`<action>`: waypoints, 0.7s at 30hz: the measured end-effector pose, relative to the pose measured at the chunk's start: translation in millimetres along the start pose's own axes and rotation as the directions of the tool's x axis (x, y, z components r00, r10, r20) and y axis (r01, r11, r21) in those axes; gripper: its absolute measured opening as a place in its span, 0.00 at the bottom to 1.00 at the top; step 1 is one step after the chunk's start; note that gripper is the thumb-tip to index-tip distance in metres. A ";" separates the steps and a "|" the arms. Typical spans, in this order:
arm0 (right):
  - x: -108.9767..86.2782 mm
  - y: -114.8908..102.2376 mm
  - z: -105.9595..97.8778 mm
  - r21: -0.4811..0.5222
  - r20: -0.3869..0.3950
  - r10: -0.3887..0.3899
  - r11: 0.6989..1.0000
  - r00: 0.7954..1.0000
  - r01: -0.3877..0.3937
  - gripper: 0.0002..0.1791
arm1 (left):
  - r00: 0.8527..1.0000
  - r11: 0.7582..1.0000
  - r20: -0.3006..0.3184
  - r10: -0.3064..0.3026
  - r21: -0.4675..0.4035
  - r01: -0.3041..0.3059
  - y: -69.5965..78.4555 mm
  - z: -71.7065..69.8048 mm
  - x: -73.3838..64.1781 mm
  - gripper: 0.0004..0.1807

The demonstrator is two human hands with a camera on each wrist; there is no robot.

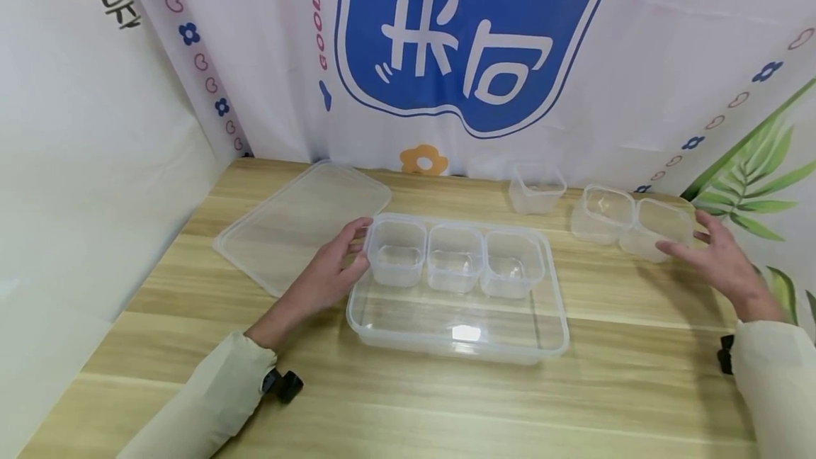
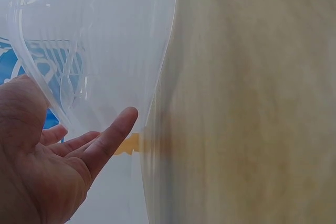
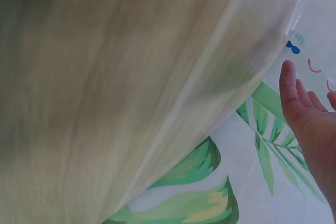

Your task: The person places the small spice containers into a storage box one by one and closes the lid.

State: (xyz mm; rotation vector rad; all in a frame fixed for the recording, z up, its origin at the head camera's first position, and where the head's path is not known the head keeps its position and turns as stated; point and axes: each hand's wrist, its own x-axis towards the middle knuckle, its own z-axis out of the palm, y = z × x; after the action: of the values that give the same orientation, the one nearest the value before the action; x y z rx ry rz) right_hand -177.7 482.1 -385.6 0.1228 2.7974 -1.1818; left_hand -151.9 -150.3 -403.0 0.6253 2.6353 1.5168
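A large clear plastic box (image 1: 459, 349) sits mid-table, with three small clear cups (image 1: 399, 261) in a row along its far side. My left hand (image 1: 334, 261) is at the box's far left corner, beside the leftmost cup. In the left wrist view, the left hand's fingers (image 2: 110, 140) lie extended by the clear wall; firm contact is hard to judge. At the right, two more cups (image 1: 602, 222) stand side by side. Around the outer cup (image 1: 659, 229) my right hand (image 1: 720, 261) spreads its thumb and fingers, holding nothing visibly. The right wrist view shows those fingers (image 3: 289, 85) fairly straight.
Another small clear cup (image 1: 537, 193) stands at the table's back edge. A flat translucent lid (image 1: 299, 232) lies to the left of the box, on the wooden table (image 1: 408, 409). A printed curtain (image 1: 280, 55) hangs right behind the table.
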 end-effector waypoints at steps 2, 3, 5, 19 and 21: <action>-0.2 -0.5 1.3 0.017 0.002 -0.001 1.000 1.000 0.001 0.58 | 1.000 1.000 0.002 -0.002 -0.005 0.002 0.6 -0.2 0.7 0.32; -0.3 -0.7 1.9 0.022 0.004 -0.002 1.000 1.000 0.002 0.58 | 1.000 1.000 0.003 -0.003 -0.005 0.003 0.9 -0.3 0.8 0.32; 0.1 -1.0 2.9 0.028 0.007 -0.004 1.000 1.000 0.003 0.58 | 1.000 1.000 0.004 -0.004 -0.003 0.004 1.3 -0.5 0.9 0.32; 6.0 0.7 2.1 0.039 0.024 0.009 0.999 1.000 -0.010 0.57 | 1.000 1.000 0.001 -0.007 -0.004 0.007 -0.5 1.0 1.9 0.32; 7.2 0.4 2.5 0.034 0.019 0.007 0.999 1.000 -0.008 0.57 | 1.000 1.000 -0.003 -0.009 -0.005 0.009 -0.7 0.8 2.1 0.32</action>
State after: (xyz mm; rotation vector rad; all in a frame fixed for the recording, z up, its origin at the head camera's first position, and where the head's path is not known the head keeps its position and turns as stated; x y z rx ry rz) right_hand -184.6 480.9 -388.5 0.1242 2.7591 -1.2223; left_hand -153.9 -149.1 -403.6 0.6103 2.6316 1.5226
